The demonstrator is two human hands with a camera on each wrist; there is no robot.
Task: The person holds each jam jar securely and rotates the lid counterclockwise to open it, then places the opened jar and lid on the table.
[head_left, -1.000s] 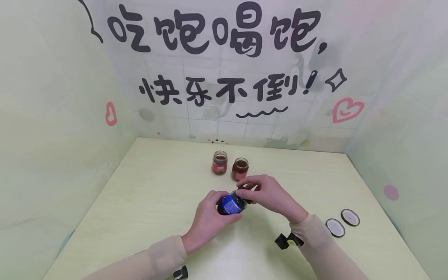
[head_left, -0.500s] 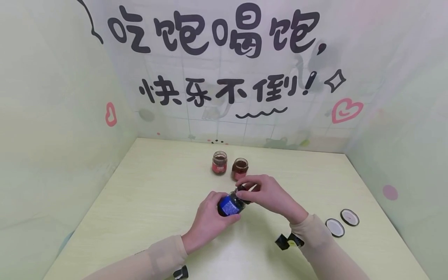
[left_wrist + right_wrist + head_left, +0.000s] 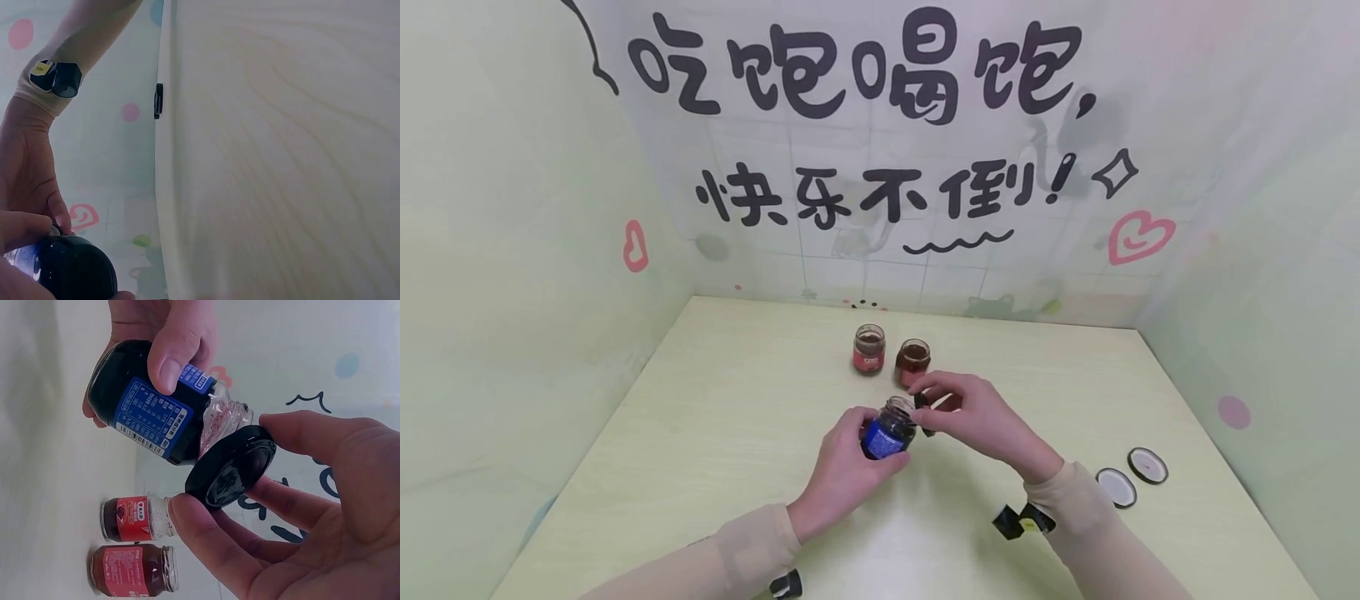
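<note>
My left hand (image 3: pixel 841 471) grips a glass jar (image 3: pixel 883 439) with a blue label, tilted with its mouth toward the right hand. Dark contents fill most of it, and the glass near the neck is smeared. In the right wrist view, a black lid (image 3: pixel 203 470) is pinched between the thumb and fingertips of my right hand (image 3: pixel 981 417). That lid is off the jar, held right beside its uncovered mouth; whether they touch I cannot tell. The left wrist view catches only the dark end of the jar (image 3: pixel 78 269) low in the corner.
Two lidless jars with red labels, a left one (image 3: pixel 868 354) and a right one (image 3: pixel 913 364), stand just behind the hands. On the table's right side lie two lids, a nearer one (image 3: pixel 1116 487) and a farther one (image 3: pixel 1147 465), pale insides up. Printed sheets wall the table (image 3: pixel 760 367).
The black lid has come away from the blue-labelled jar, whose rim is now exposed. My left hand has shifted slightly left with the jar, while the right hand keeps the lid.
</note>
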